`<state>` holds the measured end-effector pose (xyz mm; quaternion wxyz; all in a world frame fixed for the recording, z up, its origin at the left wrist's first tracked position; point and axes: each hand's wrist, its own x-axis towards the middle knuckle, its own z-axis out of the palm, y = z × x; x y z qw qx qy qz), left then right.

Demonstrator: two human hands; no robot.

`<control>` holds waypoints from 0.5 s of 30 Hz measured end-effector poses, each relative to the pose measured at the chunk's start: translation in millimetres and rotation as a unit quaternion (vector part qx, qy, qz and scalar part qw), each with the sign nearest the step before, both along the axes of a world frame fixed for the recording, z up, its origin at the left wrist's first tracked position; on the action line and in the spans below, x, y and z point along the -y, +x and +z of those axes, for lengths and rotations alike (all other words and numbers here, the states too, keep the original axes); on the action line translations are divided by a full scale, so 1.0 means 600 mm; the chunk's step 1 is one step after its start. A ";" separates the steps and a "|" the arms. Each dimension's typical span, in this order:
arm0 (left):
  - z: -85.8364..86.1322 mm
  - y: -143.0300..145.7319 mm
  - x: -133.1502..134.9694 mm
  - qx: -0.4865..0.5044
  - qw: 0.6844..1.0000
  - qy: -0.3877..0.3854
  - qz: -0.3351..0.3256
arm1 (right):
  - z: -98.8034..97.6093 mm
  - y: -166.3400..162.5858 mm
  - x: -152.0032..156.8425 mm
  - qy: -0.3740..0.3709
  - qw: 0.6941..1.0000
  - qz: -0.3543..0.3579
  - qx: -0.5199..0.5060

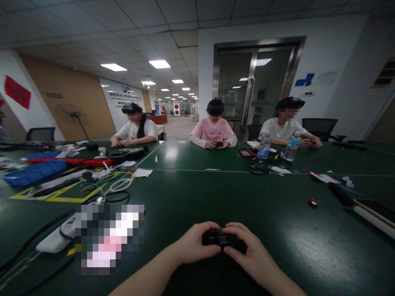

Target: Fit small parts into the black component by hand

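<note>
Low over the near edge of the green table (173, 197), both my hands hold one small black object (224, 238) between them. It is dark, glossy at its left end, with a lighter detail near the middle; its exact kind I cannot make out. My left hand (196, 242) is closed round the left end, thumb below and fingers on top. Gripping the right end is my right hand (247, 244), its thumb and fingers curved the same way. The fingertips of the two hands nearly meet at the object's middle, and parts of it are hidden behind them.
Left lie a white power strip (55, 238), tangled cables (120, 185), a blue tray (37, 172) and a blurred-out patch. A small red-and-black item (312, 202) and a phone-like slab (376, 213) lie right. Water bottles (291, 148) stand farther off; three people sit opposite.
</note>
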<state>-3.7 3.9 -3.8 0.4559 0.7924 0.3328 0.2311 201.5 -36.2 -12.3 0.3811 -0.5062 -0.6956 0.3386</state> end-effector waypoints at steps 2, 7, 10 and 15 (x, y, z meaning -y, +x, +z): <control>0.001 -0.001 0.000 0.006 1.000 0.013 -0.007 | 0.000 0.000 0.000 -0.005 1.000 0.005 0.002; -0.007 -0.003 -0.002 0.009 0.999 0.038 0.004 | 0.003 -0.003 0.000 -0.016 1.000 0.011 0.001; -0.011 -0.003 -0.002 0.030 0.999 0.034 0.013 | -0.001 -0.003 -0.002 -0.014 1.000 0.000 -0.004; -0.008 -0.004 -0.001 0.041 0.998 0.040 0.005 | -0.007 -0.002 -0.005 -0.022 1.000 -0.016 -0.003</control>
